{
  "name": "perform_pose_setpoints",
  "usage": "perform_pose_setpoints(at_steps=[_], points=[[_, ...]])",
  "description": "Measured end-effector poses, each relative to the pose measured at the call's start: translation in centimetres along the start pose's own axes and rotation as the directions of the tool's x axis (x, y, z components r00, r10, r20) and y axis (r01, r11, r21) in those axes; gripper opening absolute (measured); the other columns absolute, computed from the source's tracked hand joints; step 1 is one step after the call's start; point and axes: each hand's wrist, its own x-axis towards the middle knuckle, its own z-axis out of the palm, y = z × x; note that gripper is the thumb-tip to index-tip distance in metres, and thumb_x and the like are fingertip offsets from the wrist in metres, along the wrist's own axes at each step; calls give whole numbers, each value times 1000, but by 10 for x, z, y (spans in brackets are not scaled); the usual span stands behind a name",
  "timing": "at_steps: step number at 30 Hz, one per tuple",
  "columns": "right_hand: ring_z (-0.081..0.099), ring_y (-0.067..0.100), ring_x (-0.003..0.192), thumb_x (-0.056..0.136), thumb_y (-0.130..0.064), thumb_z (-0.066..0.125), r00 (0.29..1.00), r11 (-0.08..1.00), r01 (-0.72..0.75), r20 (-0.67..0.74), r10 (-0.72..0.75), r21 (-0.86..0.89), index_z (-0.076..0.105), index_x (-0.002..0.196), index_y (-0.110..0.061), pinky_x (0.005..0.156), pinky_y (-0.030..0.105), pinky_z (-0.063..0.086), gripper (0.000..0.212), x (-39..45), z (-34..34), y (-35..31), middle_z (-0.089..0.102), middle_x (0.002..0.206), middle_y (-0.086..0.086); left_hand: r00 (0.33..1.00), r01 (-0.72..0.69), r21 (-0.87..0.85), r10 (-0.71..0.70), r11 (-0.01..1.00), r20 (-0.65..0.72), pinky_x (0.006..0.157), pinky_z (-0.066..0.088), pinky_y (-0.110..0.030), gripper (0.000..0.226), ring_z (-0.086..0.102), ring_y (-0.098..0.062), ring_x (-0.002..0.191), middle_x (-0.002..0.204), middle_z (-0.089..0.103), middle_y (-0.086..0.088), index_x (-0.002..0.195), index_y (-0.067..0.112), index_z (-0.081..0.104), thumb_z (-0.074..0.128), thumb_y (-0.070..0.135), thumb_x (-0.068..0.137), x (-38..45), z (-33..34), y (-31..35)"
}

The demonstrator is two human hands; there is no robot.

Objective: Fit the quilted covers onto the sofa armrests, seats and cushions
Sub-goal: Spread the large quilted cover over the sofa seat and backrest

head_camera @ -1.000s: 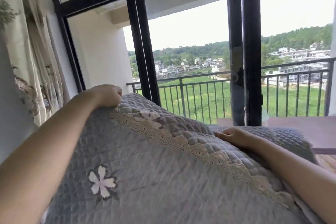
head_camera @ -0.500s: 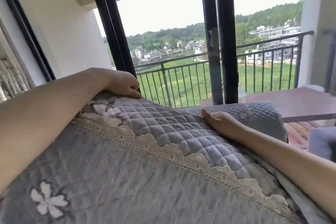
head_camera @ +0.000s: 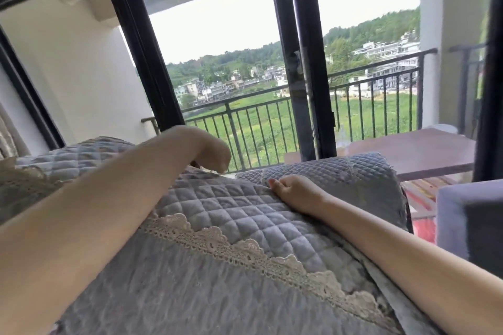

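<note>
The quilted cover (head_camera: 239, 215), grey with a lace trim (head_camera: 245, 250), lay draped over the cushion in the foreground. The right hand (head_camera: 294, 193) rested on it, its grip curled round a fold. The left hand (head_camera: 211, 151) hovered above the cover's far edge, fingers loosely bent, holding nothing.

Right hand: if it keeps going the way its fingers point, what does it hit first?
Probably the second quilted cushion. The right hand rests on the near quilted cover, fingers aimed up-left toward that cushion's edge. Depth is unclear; it may already touch it.
</note>
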Motion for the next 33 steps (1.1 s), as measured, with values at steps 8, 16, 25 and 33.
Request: perform_pose_setpoints(at_steps=[8, 16, 25, 33], points=[[44, 8, 57, 90, -29, 54, 985, 942, -131, 149, 88, 310, 49, 59, -17, 56, 22, 35, 34, -44, -28, 42, 48, 60, -3, 977, -75, -177, 108, 981, 186, 107, 36, -35, 58, 48, -20, 121, 139, 43, -10, 133, 7, 40, 17, 47, 98, 13, 20, 49], [57, 6, 53, 47, -41, 86, 875, 707, -365, 483, 37, 606, 58, 75, -10, 48, 16, 47, 50, -105, -63, 100, 61, 65, -1, 969, -165, -111, 182, 980, 168, 85, 40, -21, 47, 51, -12, 92, 107, 53, -3, 119, 6, 49, 20, 38, 99, 9, 16, 56], [33, 14, 47, 93, -40, 44, 962, 974, -228, -154, 228, 15, 32, 48, -15, 44, 18, 27, 53, -90, -101, 102, 36, 50, 2, 966, -222, -91, 232, 971, 115, 100, 34, -24, 57, 50, -15, 111, 130, 52, -8, 125, 8, 50, 15, 43, 97, 5, 18, 66], [56, 29, 101, 101, -29, 25, 987, 972, -163, -28, 160, -168, 61, 91, 1, 78, 29, 35, 48, -50, -19, 121, 63, 104, 20, 975, -198, -50, 202, 979, 94, 91, 32, -19, 53, 46, -13, 102, 132, 50, -7, 127, 8, 46, 19, 43, 98, -1, 25, 61]])
